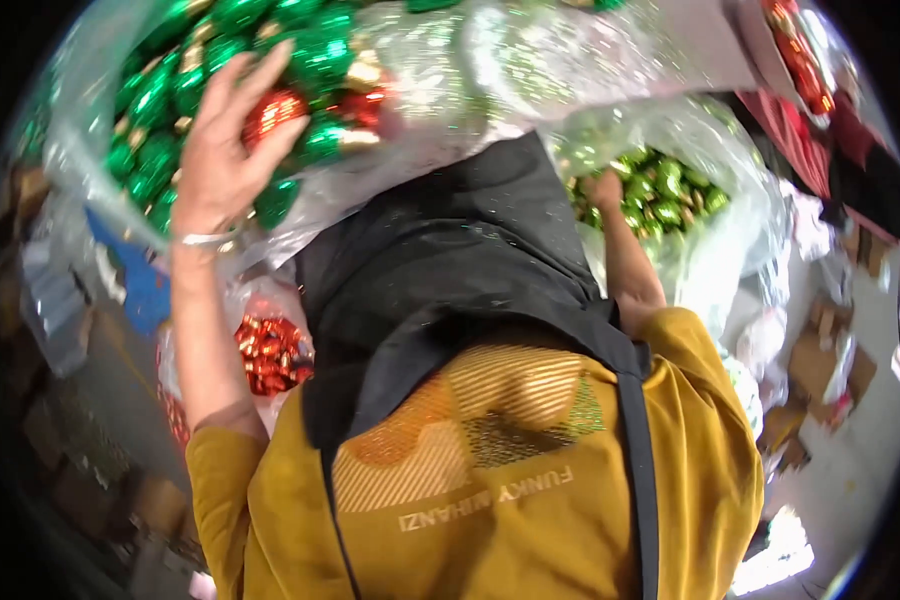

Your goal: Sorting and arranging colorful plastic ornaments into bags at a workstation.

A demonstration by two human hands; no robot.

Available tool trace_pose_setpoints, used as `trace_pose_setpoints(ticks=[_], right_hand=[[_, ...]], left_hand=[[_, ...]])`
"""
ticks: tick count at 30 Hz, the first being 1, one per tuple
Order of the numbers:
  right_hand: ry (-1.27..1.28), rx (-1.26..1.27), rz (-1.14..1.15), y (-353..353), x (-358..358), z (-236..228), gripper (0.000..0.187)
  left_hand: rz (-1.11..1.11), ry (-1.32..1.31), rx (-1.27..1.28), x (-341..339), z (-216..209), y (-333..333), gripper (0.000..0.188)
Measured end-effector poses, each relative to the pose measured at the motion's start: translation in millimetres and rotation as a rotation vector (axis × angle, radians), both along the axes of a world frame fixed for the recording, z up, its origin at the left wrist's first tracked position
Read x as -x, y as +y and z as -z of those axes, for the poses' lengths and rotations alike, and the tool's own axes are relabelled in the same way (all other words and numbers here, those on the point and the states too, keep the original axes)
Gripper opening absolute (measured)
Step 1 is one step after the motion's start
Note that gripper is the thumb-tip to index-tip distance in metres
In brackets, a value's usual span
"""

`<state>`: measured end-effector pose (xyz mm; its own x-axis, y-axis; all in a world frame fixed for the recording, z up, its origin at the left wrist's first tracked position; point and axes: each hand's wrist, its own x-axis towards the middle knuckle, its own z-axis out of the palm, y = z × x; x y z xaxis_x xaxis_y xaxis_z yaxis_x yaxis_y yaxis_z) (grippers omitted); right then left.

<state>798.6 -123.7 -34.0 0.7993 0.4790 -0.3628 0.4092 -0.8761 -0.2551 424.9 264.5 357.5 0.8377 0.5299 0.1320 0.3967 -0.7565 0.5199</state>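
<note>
At the upper left, my left hand (220, 165) is over a heap of shiny dark green baubles (155, 95) with gold caps, inside a clear plastic bag. Between its thumb and fingers sits a red shiny bauble (275, 115). Another red ornament (362, 108) lies to the right among the green ones. My right hand (602, 190) reaches into a second clear bag (745, 150), down among light green baubles (670, 187). Its fingers are sunk in the heap, so their grip is hidden.
Below my left forearm stands a bag of red shiny ornaments (273, 355). Clear plastic sheeting (570, 60) spreads across the top. On the right floor lie cardboard pieces (820, 360) and plastic bags. Red ornaments in a bag (800, 60) show at the upper right.
</note>
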Motion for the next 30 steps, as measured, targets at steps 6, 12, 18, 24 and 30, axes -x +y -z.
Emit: trace_pose_setpoints(ticks=[6,12,18,24,30], right_hand=[[-0.041,-0.572,-0.004,118.4,54.5,-299.9,0.048],[-0.064,-1.015,-1.284,265.3,177.3,-457.3,0.043],[-0.349,-0.745,-1.647,306.0,212.5,-438.5,0.044],[0.101,-0.459,-1.688,315.5,207.0,-442.8,0.045],[0.007,-0.487,-1.749,314.0,216.5,-441.0,0.046]], left_hand=[[-0.133,-0.053,0.008,22.9,-4.9,-7.2,0.042],[-0.144,-0.079,-0.059,27.9,5.5,-6.2,0.038],[-0.003,-0.219,-0.059,30.6,16.0,-0.8,0.04],[-0.094,-0.234,-0.13,30.0,25.7,-3.3,0.041],[-0.071,-0.205,-0.034,29.2,22.6,0.4,0.04]])
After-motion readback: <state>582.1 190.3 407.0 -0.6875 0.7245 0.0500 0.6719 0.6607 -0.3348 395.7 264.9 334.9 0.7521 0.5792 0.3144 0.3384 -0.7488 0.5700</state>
